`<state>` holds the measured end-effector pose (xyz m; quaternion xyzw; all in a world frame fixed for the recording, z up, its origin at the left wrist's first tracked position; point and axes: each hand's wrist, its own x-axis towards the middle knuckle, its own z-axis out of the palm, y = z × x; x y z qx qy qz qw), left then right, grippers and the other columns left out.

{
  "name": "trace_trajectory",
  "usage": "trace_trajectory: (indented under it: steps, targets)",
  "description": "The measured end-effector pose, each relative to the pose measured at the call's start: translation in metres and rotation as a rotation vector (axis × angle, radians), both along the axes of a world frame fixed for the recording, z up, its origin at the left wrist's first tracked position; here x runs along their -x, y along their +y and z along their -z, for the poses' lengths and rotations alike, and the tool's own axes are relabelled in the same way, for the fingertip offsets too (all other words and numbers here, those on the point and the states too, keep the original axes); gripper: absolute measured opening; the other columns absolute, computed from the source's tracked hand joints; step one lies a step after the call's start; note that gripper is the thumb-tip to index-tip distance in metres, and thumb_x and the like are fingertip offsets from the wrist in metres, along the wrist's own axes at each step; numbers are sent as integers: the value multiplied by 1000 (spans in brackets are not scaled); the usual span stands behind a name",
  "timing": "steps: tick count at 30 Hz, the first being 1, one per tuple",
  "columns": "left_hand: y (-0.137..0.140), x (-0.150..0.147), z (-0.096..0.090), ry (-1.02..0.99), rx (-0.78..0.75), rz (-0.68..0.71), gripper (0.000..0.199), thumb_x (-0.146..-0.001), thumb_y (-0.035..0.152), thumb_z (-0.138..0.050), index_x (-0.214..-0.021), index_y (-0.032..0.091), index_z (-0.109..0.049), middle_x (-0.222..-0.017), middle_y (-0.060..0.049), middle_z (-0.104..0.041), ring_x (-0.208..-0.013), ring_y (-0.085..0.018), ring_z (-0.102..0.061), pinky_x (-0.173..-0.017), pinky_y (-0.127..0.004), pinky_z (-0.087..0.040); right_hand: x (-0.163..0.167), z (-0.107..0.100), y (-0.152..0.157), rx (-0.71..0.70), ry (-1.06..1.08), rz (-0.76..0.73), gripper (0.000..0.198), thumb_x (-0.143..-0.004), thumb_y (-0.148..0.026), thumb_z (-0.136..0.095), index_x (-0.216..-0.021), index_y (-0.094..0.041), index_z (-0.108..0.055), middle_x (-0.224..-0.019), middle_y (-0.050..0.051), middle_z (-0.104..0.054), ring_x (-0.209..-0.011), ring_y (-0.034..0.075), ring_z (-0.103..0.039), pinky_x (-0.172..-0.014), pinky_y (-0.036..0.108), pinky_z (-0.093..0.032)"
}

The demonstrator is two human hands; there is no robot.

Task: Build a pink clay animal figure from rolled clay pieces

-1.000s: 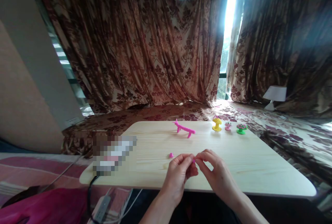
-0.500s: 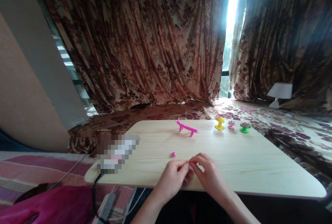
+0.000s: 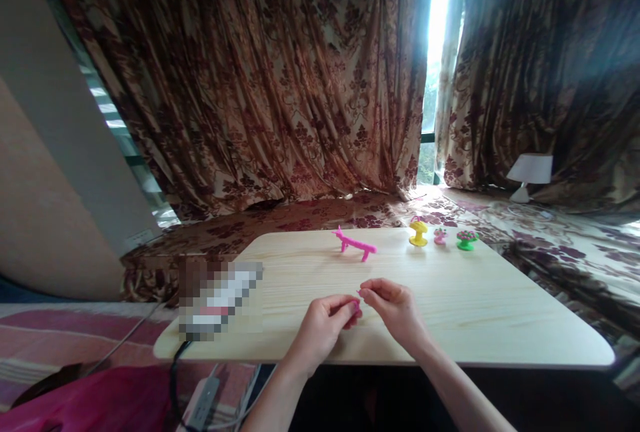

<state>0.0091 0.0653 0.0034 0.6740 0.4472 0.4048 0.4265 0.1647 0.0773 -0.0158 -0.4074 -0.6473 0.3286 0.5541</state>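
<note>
**Fine bimanual work at close range**

Above the near part of the pale table, the left hand has thumb and fingers clamped on a pink lump, mostly hidden. At its 3 o'clock, the right hand pinches a tiny pink sliver. Too loose a pinch could drop the sliver; too firm a squeeze could flatten it, if soft. The sliver points roughly to 10 o'clock, apparently lengthwise; the lump's axis cannot be told. Farther, at 12 o'clock, a legged pink figure lies along 10-to-4 o'clock; toward 2 o'clock stand 3 small models.
</note>
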Motion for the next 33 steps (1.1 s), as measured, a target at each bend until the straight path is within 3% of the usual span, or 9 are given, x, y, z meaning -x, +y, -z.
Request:
trace_trajectory:
  steps: [3,6,10,17,24,33]
  targets:
    - [-10,-7,-5,-155,113,63,31,-84,38,-50,-90,14,-68,-74,-4,-63,-68,-13,-54,-68,-25,-44,-3,-11,-9,-57,-25,-23,19,-84,-32,-55,-81,-17,-66,-76,3,-65,-71,15,-61,-66,26,-49]
    - [-11,-8,-7,-248,169,77,31,-83,39,-51,-80,12,-67,-71,-3,-60,-65,-12,-51,-67,-25,-42,-8,-21,-19,-123,-104,-76,16,-84,-24,-55,-81,-18,-69,-82,3,-63,-78,15,-60,-73,27,-47]
    - [-9,-7,-8,-245,178,88,33,-84,38,-50,-69,13,-64,-65,-1,-55,-64,-12,-48,-66,-25,-40,-12,-29,-28,-164,-216,-112,17,-82,-17,-55,-90,-22,-70,-85,3,-61,-80,16,-59,-74,28,-45]
    - [-11,-6,-19,-233,229,149,23,-77,32,-58,-72,12,-69,-64,-1,-57,-63,-12,-47,-64,-24,-38,-16,-38,-32,-235,-448,-137,26,-85,-14,-50,-97,-26,-69,-88,3,-60,-80,15,-57,-73,27,-44]
    - [-12,-7,-20,-236,234,138,29,-77,36,-58,-63,12,-65,-62,-2,-57,-58,-11,-47,-59,-24,-38,-16,-28,-28,-95,-253,-63,14,-82,-23,-57,-75,-20,-69,-74,1,-62,-66,13,-58,-61,24,-45]
    - [-3,-14,-10,-97,30,-16,31,-77,42,-57,-76,13,-70,-65,-2,-60,-61,-14,-52,-62,-25,-43,-25,-4,6,0,3,145,20,-78,-35,-59,-73,-17,-66,-72,3,-62,-65,15,-56,-60,27,-46]
